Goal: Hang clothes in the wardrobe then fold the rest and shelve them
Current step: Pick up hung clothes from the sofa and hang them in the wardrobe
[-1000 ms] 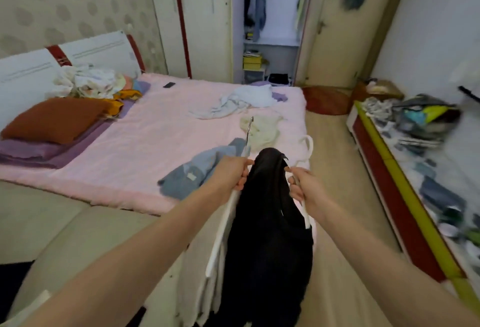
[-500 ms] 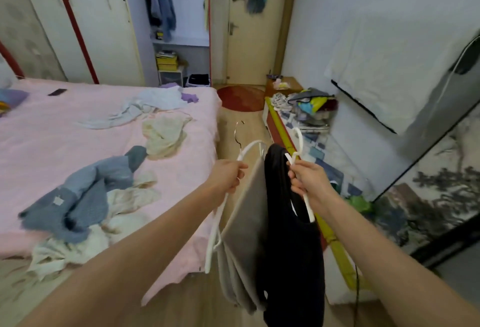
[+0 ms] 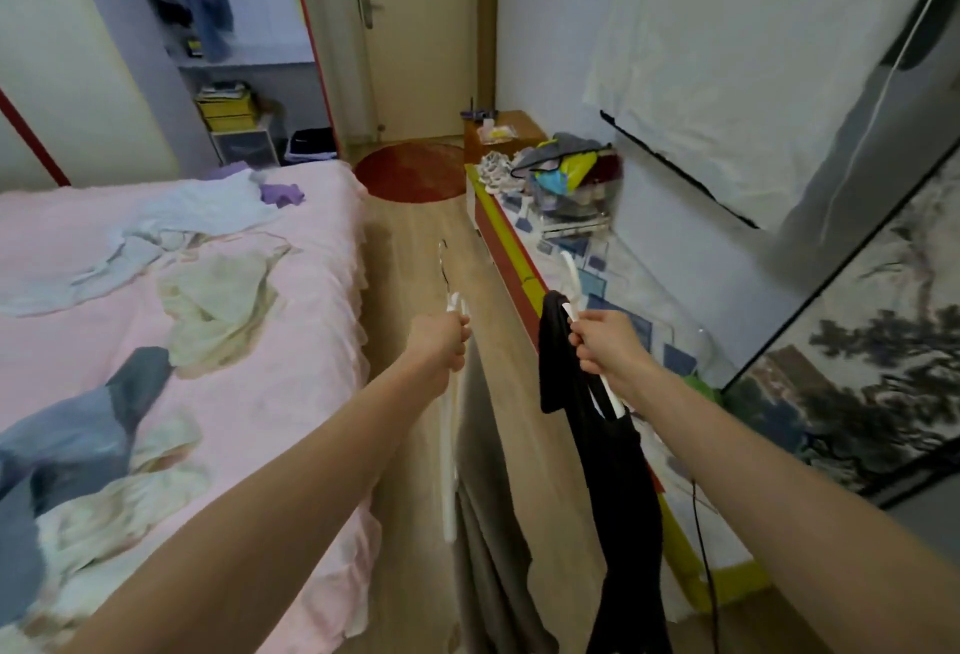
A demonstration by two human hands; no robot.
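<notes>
While the left hand (image 3: 440, 344) grips a white plastic hanger (image 3: 450, 424) carrying a grey garment (image 3: 485, 523), the right hand (image 3: 602, 344) clutches a second white hanger (image 3: 571, 279) draped with a black top (image 3: 618, 497). Both hang over the wooden floor (image 3: 415, 248) beside the pink bed (image 3: 291, 320), with the open wardrobe (image 3: 244, 45) well ahead.

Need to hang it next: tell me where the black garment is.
In the head view, right of centre: the black garment hangs from a white hanger gripped by the right hand, above the floor beside the bed.
</notes>
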